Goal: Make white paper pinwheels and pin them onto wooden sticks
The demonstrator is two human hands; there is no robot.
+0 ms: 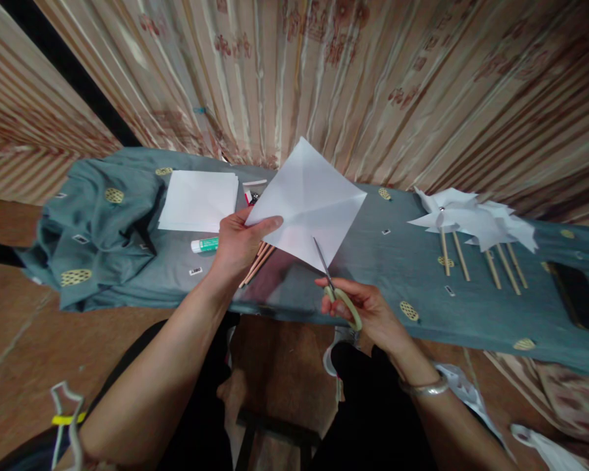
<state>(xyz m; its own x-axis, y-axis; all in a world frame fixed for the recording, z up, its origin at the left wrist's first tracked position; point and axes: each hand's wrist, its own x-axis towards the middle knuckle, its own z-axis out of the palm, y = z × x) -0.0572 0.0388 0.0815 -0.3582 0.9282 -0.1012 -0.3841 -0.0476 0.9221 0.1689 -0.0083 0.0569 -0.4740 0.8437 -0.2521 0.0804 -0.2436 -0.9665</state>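
My left hand (243,241) pinches the left corner of a white square paper sheet (310,196), thumb on top. Faint crease lines cross the sheet, which is held up with one corner toward me. In my right hand (360,304) is a pair of scissors (346,303) with pale green handles. Their blades reach the near corner of the sheet; whether the blades are parted is hard to make out. Beneath the paper and my left hand lie several wooden sticks (256,265), partly covered. A glue stick (205,245) lies beside my left hand.
A stack of white paper (199,199) lies at the left of the cloth-covered table (373,255). Several white paper pinwheels (471,212) on sticks lie at the right, near a black phone (579,297). Bunched cloth (98,222) covers the left end. A curtain (294,78) hangs behind.
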